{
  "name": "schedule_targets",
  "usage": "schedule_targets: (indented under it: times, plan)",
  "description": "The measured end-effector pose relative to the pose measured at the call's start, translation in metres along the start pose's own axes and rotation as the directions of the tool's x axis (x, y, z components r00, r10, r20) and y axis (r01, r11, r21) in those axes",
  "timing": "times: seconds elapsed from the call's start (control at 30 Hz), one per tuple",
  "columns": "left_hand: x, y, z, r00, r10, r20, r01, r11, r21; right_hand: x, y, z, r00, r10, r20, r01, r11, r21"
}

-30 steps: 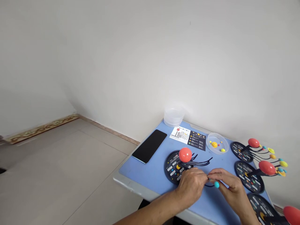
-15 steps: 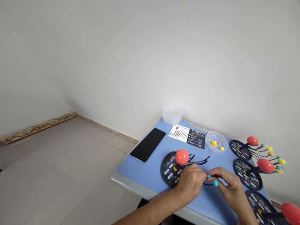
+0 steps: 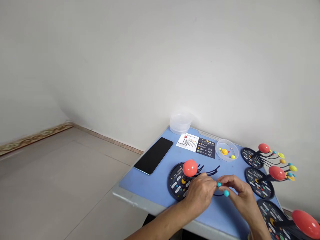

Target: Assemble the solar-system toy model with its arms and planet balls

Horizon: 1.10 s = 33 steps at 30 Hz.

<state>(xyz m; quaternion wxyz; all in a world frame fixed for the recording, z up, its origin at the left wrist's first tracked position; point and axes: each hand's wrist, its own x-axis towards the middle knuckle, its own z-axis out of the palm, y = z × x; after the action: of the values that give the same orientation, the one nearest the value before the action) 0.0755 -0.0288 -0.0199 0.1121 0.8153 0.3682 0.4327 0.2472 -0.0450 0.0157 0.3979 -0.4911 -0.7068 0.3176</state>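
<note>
My left hand (image 3: 200,191) is closed around the dark wire arms of a solar-system model, just below its orange-red sun ball (image 3: 190,168). The model stands on a round black base (image 3: 178,181), which my left hand partly hides. My right hand (image 3: 240,193) is close beside it, its fingertips pinching at a teal bead (image 3: 226,193). A second teal bead (image 3: 219,184) sits between the two hands on a wire end. The hands hide where the wires join.
A black phone (image 3: 153,155), a printed instruction card (image 3: 195,145) and a clear dish of coloured balls (image 3: 226,150) lie on the blue table (image 3: 147,180). Clear stacked cups (image 3: 180,122) stand at its back corner. Several similar models (image 3: 258,182) stand at the right.
A second teal bead has come into sight between my hands, beside the first. The whole scene has drifted left and down in the view as my head moved.
</note>
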Motion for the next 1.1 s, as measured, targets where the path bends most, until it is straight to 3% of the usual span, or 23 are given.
schedule_targets:
  times: [0.23, 0.47, 0.7, 1.1]
  plan:
    - [-0.002, 0.001, -0.002, 0.998, -0.044, 0.034, 0.045, 0.999, -0.01, -0.001, 0.009, -0.012, 0.985, 0.038, -0.17, -0.046, 0.998, -0.041]
    - [-0.003, 0.002, 0.001, 0.997, -0.065, 0.034, 0.061, 0.994, 0.088, 0.001, 0.001, -0.006, 0.998, -0.012, -0.064, 0.006, 0.996, -0.087]
    - [-0.006, -0.001, 0.005, 1.0, -0.006, 0.007, 0.005, 0.984, 0.179, 0.005, -0.004, 0.001, 0.995, -0.084, 0.052, 0.087, 0.995, -0.054]
    - [-0.007, -0.002, 0.008, 0.994, 0.084, -0.07, -0.073, 0.985, 0.154, 0.003, 0.001, 0.001, 0.99, -0.12, 0.076, 0.123, 0.991, -0.043]
